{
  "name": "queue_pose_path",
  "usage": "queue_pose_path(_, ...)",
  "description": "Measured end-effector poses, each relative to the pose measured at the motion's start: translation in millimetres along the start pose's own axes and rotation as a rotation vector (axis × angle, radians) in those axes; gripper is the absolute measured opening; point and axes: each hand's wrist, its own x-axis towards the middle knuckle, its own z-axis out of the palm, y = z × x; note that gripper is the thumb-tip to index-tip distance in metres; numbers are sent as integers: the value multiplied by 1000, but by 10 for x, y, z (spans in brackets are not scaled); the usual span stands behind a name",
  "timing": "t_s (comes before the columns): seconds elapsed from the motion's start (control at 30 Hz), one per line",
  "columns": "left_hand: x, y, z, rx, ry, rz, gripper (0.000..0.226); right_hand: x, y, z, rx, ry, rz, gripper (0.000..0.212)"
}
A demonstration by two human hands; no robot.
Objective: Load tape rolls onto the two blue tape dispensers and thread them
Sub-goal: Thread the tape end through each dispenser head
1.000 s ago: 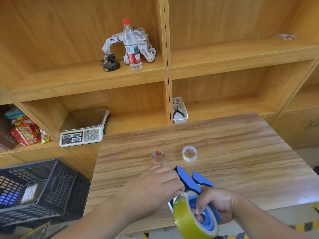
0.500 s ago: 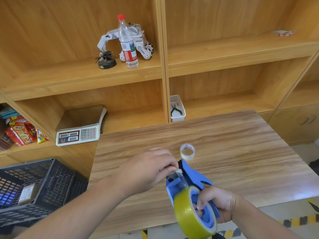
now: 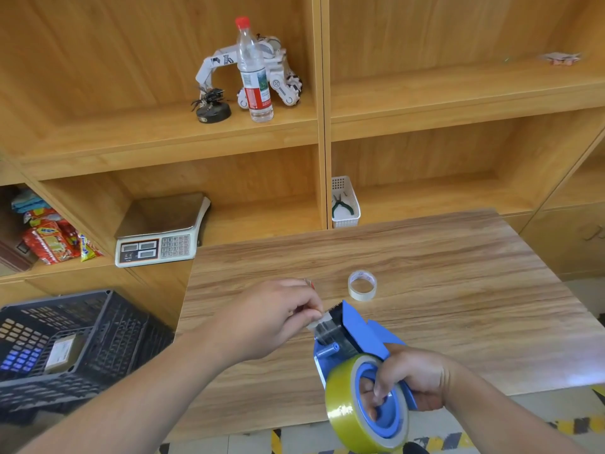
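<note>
My right hand (image 3: 414, 380) grips a blue tape dispenser (image 3: 357, 332) over the table's near edge, thumb inside the hub. A wide yellow-green tape roll (image 3: 347, 411) sits on its wheel. My left hand (image 3: 271, 319) pinches the tape's free end at the dispenser's toothed front, the strip lying stretched over the black roller. A small clear tape roll (image 3: 361, 285) lies flat on the wooden table (image 3: 458, 290) just beyond. A red-patterned small roll (image 3: 309, 283) peeks out behind my left knuckles, mostly hidden. A second dispenser is not in view.
A black plastic crate (image 3: 65, 352) stands left of the table. On the shelves behind are a weighing scale (image 3: 160, 237), a white basket with pliers (image 3: 343, 204), a water bottle (image 3: 253, 73), a toy robot arm (image 3: 222, 67) and snack packets (image 3: 52, 237).
The dispenser has lifted a little and its front has tilted toward the shelves. My left hand has drawn the tape end forward over the roller to the toothed edge, covering the red-patterned roll.
</note>
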Motion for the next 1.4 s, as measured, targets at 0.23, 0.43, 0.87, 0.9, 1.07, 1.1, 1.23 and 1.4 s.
queue_pose_path(0.23,-65,-93,-54,2,-20,-44,9,36,-94,5,-104,-14,39,20)
queue_pose_path(0.43,-117,-154,-37,-2,-53,-88,12,113,-85,-33,-73,-18,99,17)
queue_pose_path(0.87,-156,-266,-140,-24,-85,-139,12,128,-139,55,-117,-54,163,27)
queue_pose_path(0.9,-145,-271,-131,-41,-79,-141,11,135,-162,74,-137,-57,167,34)
queue_pose_path(1.07,-87,-278,-85,-119,-118,-156,11,207,-171,140,-151,-44,214,36)
queue_pose_path(1.1,-80,-267,-78,-134,-141,-162,11,220,-167,157,-168,-50,216,33)
queue_pose_path(1.23,-58,-242,-77,-191,-219,-185,9,237,-196,227,-227,-40,226,32)
queue_pose_path(1.4,3,-283,-119,-269,-404,-252,8,240,-221,298,-338,19,268,28)
